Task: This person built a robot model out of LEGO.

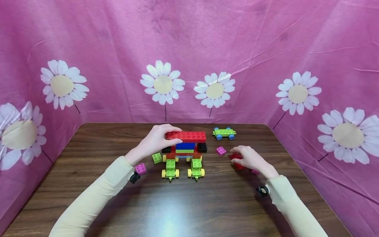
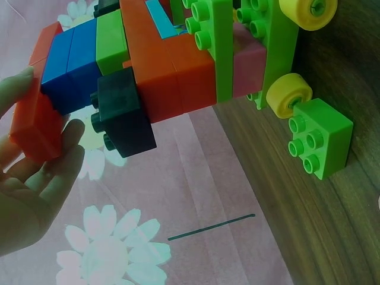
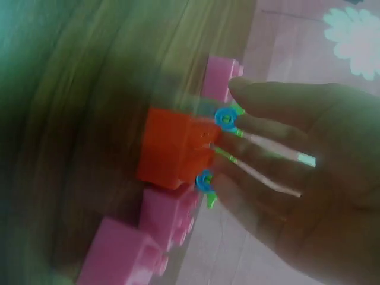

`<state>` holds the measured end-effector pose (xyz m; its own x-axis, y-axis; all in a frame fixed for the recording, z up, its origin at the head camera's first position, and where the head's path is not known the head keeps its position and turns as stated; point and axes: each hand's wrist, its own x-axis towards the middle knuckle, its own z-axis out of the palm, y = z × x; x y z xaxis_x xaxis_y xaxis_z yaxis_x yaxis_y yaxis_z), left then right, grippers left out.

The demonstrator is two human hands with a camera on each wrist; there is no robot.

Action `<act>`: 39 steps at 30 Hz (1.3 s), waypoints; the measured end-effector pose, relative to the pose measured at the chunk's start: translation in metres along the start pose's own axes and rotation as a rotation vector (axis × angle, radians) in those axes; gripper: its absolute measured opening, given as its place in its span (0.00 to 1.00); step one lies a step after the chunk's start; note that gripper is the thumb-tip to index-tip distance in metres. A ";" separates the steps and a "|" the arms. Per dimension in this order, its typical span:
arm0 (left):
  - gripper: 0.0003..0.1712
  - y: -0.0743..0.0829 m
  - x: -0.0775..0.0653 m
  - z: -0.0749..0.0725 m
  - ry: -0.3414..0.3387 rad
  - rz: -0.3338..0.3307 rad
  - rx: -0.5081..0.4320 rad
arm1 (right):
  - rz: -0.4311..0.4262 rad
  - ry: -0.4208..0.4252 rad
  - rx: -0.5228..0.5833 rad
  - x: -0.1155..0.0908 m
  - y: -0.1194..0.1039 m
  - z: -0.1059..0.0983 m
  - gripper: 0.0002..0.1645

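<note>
A long red brick point(image 1: 193, 136) tops a stacked brick figure, and my left hand point(image 1: 161, 136) grips its left end between thumb and fingers. In the left wrist view, that red brick point(image 2: 37, 122) meets blue bricks point(image 2: 71, 68). Below come a lime brick point(image 2: 111, 44), a black brick point(image 2: 124, 113) sticking out at the side, red bricks point(image 2: 172, 71) and wheeled lime bases point(image 1: 170, 168) with yellow wheels. My right hand point(image 1: 251, 159) is over a red brick point(image 3: 166, 148) on the table, its fingers extended and apart; whether they touch it is unclear.
A lime wheeled base point(image 1: 224, 132) with blue wheels stands at the back right. Pink bricks point(image 1: 220, 150) lie near the right hand, one partly hidden under it. Left of the figure are a lime brick point(image 1: 157, 158) and a pink brick point(image 1: 140, 169). Pink cloth surrounds the wooden table point(image 1: 133, 210).
</note>
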<state>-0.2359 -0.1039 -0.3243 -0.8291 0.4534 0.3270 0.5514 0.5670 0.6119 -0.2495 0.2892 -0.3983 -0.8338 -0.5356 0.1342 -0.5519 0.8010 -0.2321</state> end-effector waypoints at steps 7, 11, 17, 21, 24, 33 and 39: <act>0.22 0.000 0.004 0.000 0.004 -0.011 0.010 | 0.016 0.016 -0.041 0.005 -0.003 0.001 0.18; 0.22 -0.001 0.005 0.002 0.001 -0.009 0.010 | 0.035 0.006 -0.123 0.003 -0.002 0.003 0.18; 0.22 -0.002 0.005 0.002 -0.002 -0.005 0.002 | 0.014 -0.025 -0.169 0.003 -0.005 0.005 0.18; 0.23 -0.001 0.004 0.000 -0.003 -0.004 -0.005 | 0.025 -0.053 -0.202 0.004 -0.010 0.004 0.17; 0.24 0.000 0.003 0.000 -0.008 -0.004 -0.008 | 0.046 -0.039 -0.242 0.004 -0.013 -0.001 0.18; 0.25 -0.003 0.001 -0.002 -0.011 -0.002 0.010 | 0.058 0.016 -0.254 0.014 -0.028 -0.040 0.20; 0.27 -0.004 -0.001 -0.003 -0.011 -0.007 0.016 | 0.029 0.049 -0.186 0.030 -0.042 -0.066 0.19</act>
<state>-0.2381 -0.1085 -0.3251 -0.8323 0.4564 0.3147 0.5466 0.5811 0.6030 -0.2524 0.2574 -0.3212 -0.8468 -0.5014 0.1776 -0.5172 0.8541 -0.0548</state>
